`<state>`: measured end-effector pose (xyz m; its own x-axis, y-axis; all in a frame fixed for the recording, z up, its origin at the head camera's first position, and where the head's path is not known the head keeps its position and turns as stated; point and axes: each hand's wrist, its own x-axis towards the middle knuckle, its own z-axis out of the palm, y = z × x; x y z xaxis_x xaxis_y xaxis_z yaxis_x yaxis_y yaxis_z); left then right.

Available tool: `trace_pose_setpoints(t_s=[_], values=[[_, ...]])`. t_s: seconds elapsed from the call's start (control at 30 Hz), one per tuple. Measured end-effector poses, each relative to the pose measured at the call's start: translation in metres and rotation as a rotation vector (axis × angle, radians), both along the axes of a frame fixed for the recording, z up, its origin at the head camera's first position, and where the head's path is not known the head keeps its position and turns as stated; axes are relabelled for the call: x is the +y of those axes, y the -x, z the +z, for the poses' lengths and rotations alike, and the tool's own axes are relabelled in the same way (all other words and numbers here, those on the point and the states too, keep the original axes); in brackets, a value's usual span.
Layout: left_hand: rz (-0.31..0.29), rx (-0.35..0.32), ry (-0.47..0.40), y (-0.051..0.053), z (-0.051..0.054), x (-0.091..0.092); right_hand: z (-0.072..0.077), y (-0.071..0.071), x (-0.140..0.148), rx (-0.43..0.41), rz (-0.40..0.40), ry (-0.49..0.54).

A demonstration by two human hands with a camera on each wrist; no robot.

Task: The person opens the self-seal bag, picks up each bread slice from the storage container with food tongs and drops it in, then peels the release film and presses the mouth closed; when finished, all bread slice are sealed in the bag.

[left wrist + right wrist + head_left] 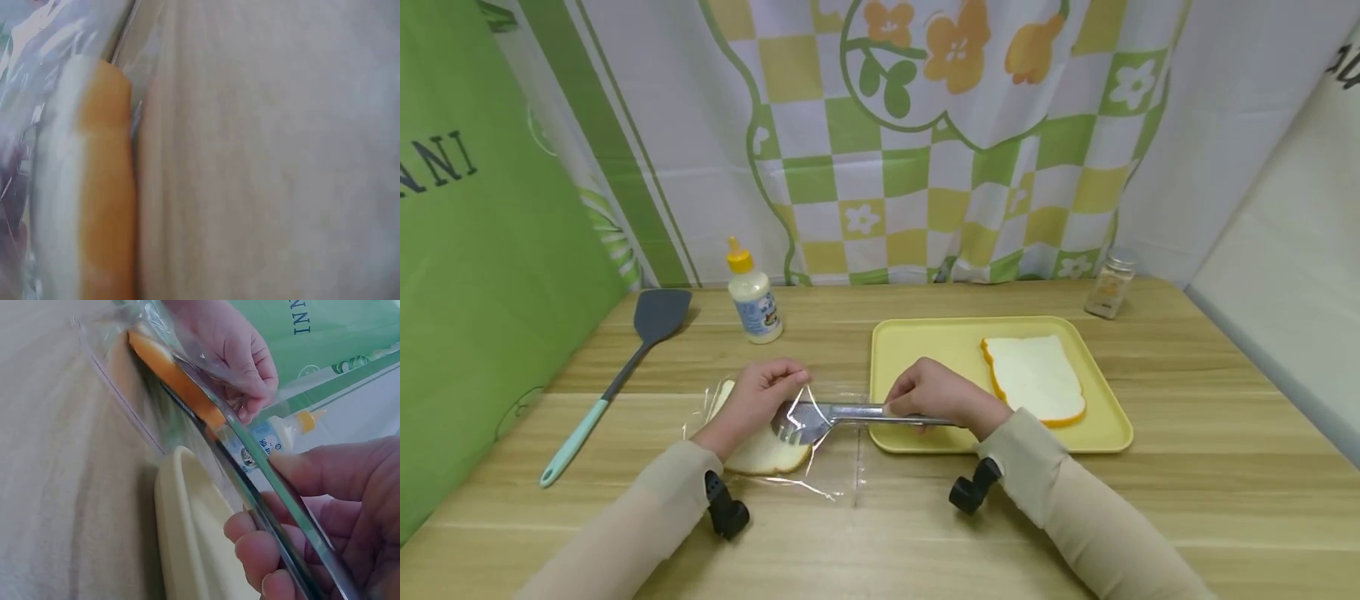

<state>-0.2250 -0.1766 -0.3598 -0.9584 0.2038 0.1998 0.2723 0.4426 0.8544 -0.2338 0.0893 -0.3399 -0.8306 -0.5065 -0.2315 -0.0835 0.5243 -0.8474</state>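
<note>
My right hand [938, 392] holds metal tongs [859, 412] by their arms, fingers below and thumb on top. The tong heads reach left into a clear plastic bag [838, 475], one on each side of a white bread slice [767, 454] with a brown crust. My left hand [756, 400] pinches the bag's upper film near its opening, over the slice. In the right wrist view the crust [175, 378] lies between the tong arms. The left wrist view shows the slice's crusted edge [106, 187] close up, behind film; the hand itself is hardly visible there.
A yellow tray [925, 350] at right carries another bread slice [1037, 379]. A spatula [625, 367] lies at far left. Behind stand a yellow-capped squeeze bottle [757, 308] and a small spice jar [1110, 287]. Curtains [865, 183] border the table's back.
</note>
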Motion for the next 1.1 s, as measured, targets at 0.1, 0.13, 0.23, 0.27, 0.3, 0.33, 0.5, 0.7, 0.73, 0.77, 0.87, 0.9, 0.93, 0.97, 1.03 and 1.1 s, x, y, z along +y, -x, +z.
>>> trace_pose_setpoints(t_s=[0.1, 0.13, 0.23, 0.27, 0.3, 0.33, 0.5, 0.7, 0.73, 0.77, 0.87, 0.9, 0.93, 0.97, 1.03, 1.1], values=[[0.036, -0.017, 0.014, 0.002, -0.002, -0.004, -0.004, -0.001, 0.004, 0.001, -0.029, -0.003], [0.051, -0.024, 0.012, 0.002, -0.002, -0.006, -0.006, -0.001, 0.006, -0.002, -0.04, -0.001], [0.102, -0.026, 0.017, 0.003, -0.003, -0.009, -0.009, -0.003, 0.013, -0.022, -0.075, 0.014], [0.117, -0.017, 0.021, 0.003, -0.003, -0.01, -0.009, -0.004, 0.014, -0.04, -0.083, 0.025], [0.131, -0.008, 0.024, 0.003, -0.003, -0.01, -0.01, -0.005, 0.015, -0.057, -0.086, 0.038], [0.144, 0.007, 0.03, 0.003, -0.003, -0.01, -0.011, -0.006, 0.016, -0.072, -0.086, 0.05], [0.147, 0.027, 0.005, 0.002, -0.003, -0.008, -0.012, -0.01, 0.017, -0.11, -0.101, 0.101], [0.151, 0.015, -0.063, 0.001, -0.002, 0.0, -0.008, -0.008, 0.013, -0.064, -0.115, 0.076], [0.159, 0.016, -0.069, 0.001, -0.002, 0.001, -0.008, -0.008, 0.011, -0.055, -0.11, 0.065], [0.163, 0.016, -0.075, 0.002, -0.002, 0.003, -0.008, -0.007, 0.008, -0.047, -0.109, 0.052], [0.173, -0.003, -0.087, 0.002, -0.003, 0.005, -0.009, -0.007, 0.001, -0.03, -0.108, 0.025], [0.176, -0.009, -0.081, 0.002, -0.003, 0.005, -0.009, -0.008, -0.001, -0.03, -0.107, 0.02], [0.18, -0.014, -0.073, 0.002, -0.003, 0.004, -0.008, -0.008, -0.001, -0.029, -0.108, 0.016], [0.184, -0.018, -0.066, 0.002, -0.003, 0.003, -0.008, -0.008, -0.002, -0.029, -0.11, 0.014], [0.201, -0.027, -0.061, 0.003, -0.002, 0.001, -0.008, -0.009, -0.001, -0.028, -0.113, 0.016], [0.221, -0.02, -0.052, 0.003, -0.001, 0.0, -0.006, -0.009, 0.001, -0.03, -0.115, 0.022]])
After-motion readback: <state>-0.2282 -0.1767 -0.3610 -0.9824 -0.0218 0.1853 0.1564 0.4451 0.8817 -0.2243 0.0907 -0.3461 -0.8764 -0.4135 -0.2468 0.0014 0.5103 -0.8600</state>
